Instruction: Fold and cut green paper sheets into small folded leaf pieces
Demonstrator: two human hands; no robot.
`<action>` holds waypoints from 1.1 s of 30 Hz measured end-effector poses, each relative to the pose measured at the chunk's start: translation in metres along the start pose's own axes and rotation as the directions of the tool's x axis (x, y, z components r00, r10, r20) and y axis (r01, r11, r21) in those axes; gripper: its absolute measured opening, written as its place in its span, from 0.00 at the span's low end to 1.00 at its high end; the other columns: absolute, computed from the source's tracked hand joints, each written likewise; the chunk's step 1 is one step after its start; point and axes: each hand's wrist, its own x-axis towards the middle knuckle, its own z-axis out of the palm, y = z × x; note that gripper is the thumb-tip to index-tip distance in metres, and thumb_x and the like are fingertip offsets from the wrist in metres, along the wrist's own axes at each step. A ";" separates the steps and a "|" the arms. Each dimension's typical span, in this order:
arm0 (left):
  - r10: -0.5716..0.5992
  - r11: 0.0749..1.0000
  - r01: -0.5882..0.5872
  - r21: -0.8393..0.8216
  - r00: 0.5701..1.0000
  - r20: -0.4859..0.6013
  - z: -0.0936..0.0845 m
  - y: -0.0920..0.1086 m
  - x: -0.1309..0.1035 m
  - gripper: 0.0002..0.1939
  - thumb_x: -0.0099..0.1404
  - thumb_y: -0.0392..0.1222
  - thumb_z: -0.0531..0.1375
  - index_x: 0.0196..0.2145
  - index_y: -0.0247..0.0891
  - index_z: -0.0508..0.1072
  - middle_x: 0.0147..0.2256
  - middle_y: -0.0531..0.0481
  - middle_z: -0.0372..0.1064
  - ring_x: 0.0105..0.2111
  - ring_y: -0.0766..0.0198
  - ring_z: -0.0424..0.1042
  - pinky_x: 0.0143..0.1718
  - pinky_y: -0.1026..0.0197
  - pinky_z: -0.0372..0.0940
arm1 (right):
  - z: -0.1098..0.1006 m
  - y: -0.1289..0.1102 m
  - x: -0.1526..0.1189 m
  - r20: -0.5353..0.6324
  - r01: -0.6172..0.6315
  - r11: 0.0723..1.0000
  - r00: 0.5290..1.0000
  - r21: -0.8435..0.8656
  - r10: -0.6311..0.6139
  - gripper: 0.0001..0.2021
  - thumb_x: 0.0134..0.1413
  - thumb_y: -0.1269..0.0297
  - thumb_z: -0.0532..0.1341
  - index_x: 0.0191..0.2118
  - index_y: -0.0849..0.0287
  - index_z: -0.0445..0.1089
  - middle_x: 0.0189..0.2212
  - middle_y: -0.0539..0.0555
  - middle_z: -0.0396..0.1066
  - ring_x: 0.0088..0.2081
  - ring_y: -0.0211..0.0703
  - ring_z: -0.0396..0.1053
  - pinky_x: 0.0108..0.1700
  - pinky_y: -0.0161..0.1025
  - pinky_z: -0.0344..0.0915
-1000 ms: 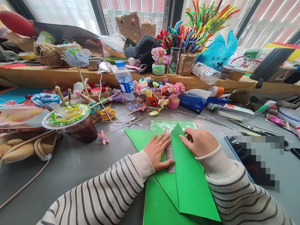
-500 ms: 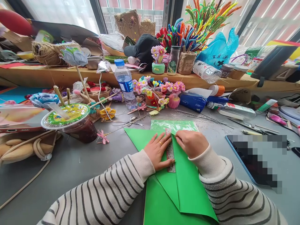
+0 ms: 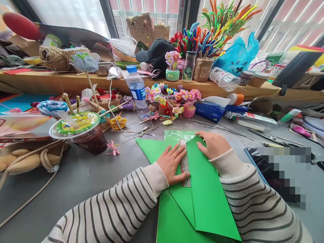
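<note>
My left hand (image 3: 174, 164) lies flat with its fingers spread, a ring on one of them. It presses a clear ruler (image 3: 186, 180) onto a green paper sheet (image 3: 209, 195). Along the ruler's right side the sheet is folded over into a long flap. At the flap's raised top corner is my right hand (image 3: 211, 143), its fingers bent over the edge and the thumb on the near face. More green paper lies beneath, with its left corner pointing out past my left hand. A clear plastic sleeve (image 3: 174, 134) shows behind the paper.
A drink cup (image 3: 88, 141) and scissors (image 3: 144, 130) stand and lie left of the paper. A water bottle (image 3: 138, 94), yarn flowers (image 3: 172, 99) and a tissue pack (image 3: 210, 109) line the back. On the right lies a phone (image 3: 265, 168).
My right hand has moved from beside the ruler's top up and to the right. The green flap's top corner has come up with it. The left hand and ruler stay in place.
</note>
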 end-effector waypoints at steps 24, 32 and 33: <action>0.010 1.000 -0.010 0.000 1.000 -0.012 -0.001 0.000 0.000 0.37 0.50 0.59 0.47 0.52 0.31 0.50 0.54 0.43 0.42 0.54 0.54 0.38 0.52 0.50 0.33 | -0.004 -0.017 -0.008 0.077 0.288 0.946 0.957 -0.152 -0.279 0.11 0.52 0.67 0.48 0.28 0.58 0.67 0.24 0.50 0.68 0.28 0.39 0.65 0.23 0.33 0.49; 0.003 1.000 -0.003 -0.029 1.000 0.005 -0.001 0.000 0.000 0.37 0.50 0.59 0.48 0.53 0.33 0.48 0.55 0.44 0.40 0.54 0.54 0.37 0.52 0.49 0.32 | -0.014 -0.009 -0.013 0.130 0.100 0.982 0.988 -0.160 -0.080 0.09 0.45 0.62 0.55 0.32 0.60 0.66 0.29 0.54 0.69 0.30 0.42 0.66 0.25 0.33 0.52; 0.003 1.000 -0.003 -0.028 1.000 0.007 -0.001 0.000 0.000 0.37 0.50 0.59 0.48 0.53 0.33 0.48 0.55 0.44 0.40 0.54 0.54 0.37 0.52 0.49 0.32 | -0.016 -0.008 -0.015 0.169 0.069 0.979 0.985 -0.190 -0.037 0.08 0.45 0.62 0.55 0.30 0.60 0.66 0.27 0.54 0.70 0.29 0.43 0.66 0.24 0.33 0.52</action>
